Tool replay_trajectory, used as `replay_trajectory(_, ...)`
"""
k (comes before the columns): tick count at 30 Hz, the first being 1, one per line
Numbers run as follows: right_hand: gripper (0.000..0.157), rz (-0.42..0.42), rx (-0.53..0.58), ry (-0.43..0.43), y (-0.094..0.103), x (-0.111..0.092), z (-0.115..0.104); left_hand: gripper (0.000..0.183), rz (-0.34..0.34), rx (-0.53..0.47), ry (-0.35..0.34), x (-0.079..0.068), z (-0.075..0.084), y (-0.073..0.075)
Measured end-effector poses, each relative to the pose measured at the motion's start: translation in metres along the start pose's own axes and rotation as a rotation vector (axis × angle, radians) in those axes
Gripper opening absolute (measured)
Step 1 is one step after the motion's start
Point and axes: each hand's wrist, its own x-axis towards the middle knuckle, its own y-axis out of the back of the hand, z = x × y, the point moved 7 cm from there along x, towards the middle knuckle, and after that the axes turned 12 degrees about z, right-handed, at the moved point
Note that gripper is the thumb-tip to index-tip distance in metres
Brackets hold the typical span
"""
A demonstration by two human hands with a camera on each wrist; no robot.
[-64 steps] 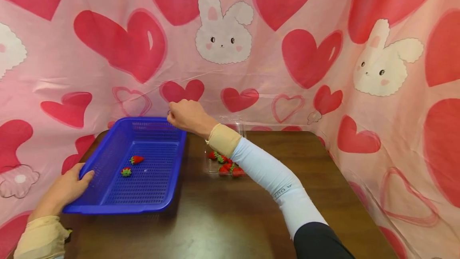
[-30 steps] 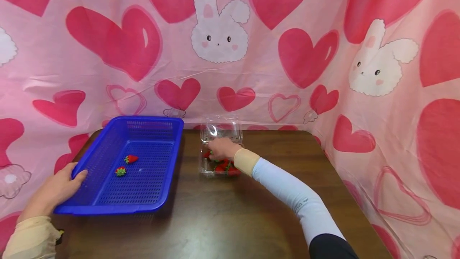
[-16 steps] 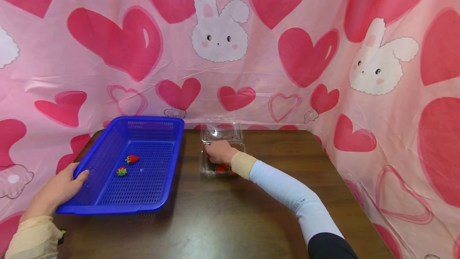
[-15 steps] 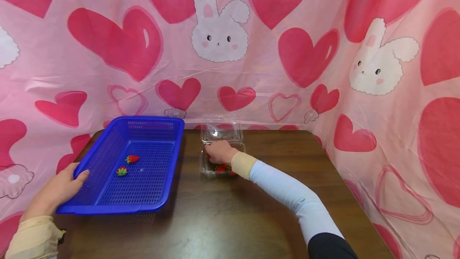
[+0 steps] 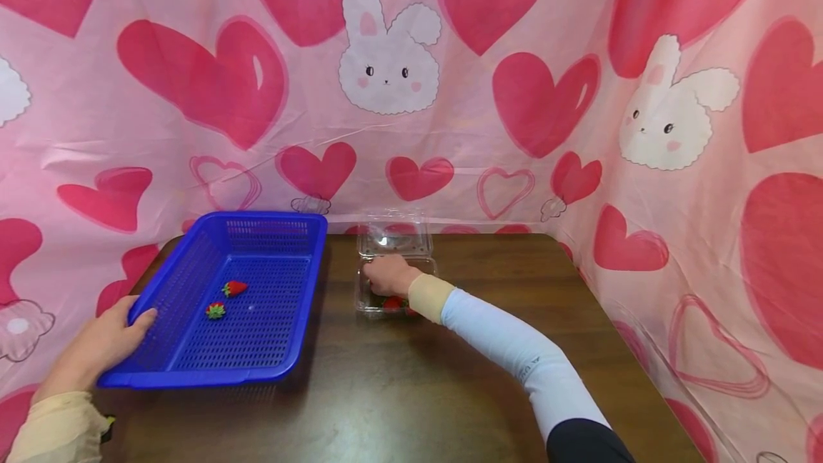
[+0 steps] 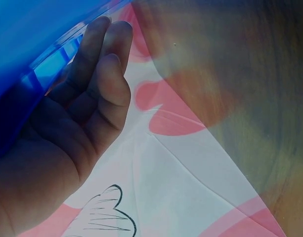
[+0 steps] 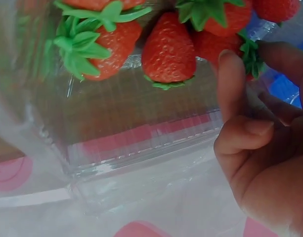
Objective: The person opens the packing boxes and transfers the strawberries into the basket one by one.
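My left hand (image 5: 109, 338) grips the left rim of a blue perforated basket (image 5: 313, 284), thumb over the edge; in the left wrist view its fingers (image 6: 87, 57) curl along the outside. Inside the basket lie two strawberries, one on its side (image 5: 236, 289) and one leafy end up (image 5: 216, 311). My right hand (image 5: 388, 275) reaches into a clear plastic clamshell box (image 5: 361, 299). In the right wrist view, its fingertips pinch a strawberry (image 7: 210, 45) around the leafy cap. Other strawberries (image 7: 168, 49) lie beside it in the box, partly hidden by my hand in the head view.
The box's lid (image 5: 395, 238) stands open at the back. Both containers are on a brown wooden table (image 5: 398, 391). A pink cloth (image 5: 450, 127) with hearts and rabbits hangs close behind the table and along its right side.
My right hand has moved from above the basket's back right corner into the clamshell box, where its fingers have closed on a strawberry. My left hand keeps its grip on the basket.
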Motion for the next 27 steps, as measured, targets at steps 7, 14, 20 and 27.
replay_trajectory(7,0.015,-0.049,0.073,-0.042,0.015,0.001,0.007,0.071,-0.024,-0.007,0.020,0.000,-0.007,-0.003)
replay_trajectory(14,0.017,0.036,0.143,-0.089,0.052,0.007,0.019,0.070,-0.008,-0.017,0.008,0.001,-0.008,-0.003)
replay_trajectory(20,0.024,0.215,0.200,-0.090,0.075,0.015,0.023,0.068,0.001,-0.015,0.005,0.001,-0.006,-0.001)
replay_trajectory(27,0.018,0.384,0.242,-0.037,0.094,0.022,0.013,0.066,0.023,-0.008,0.009,0.002,-0.004,0.000)
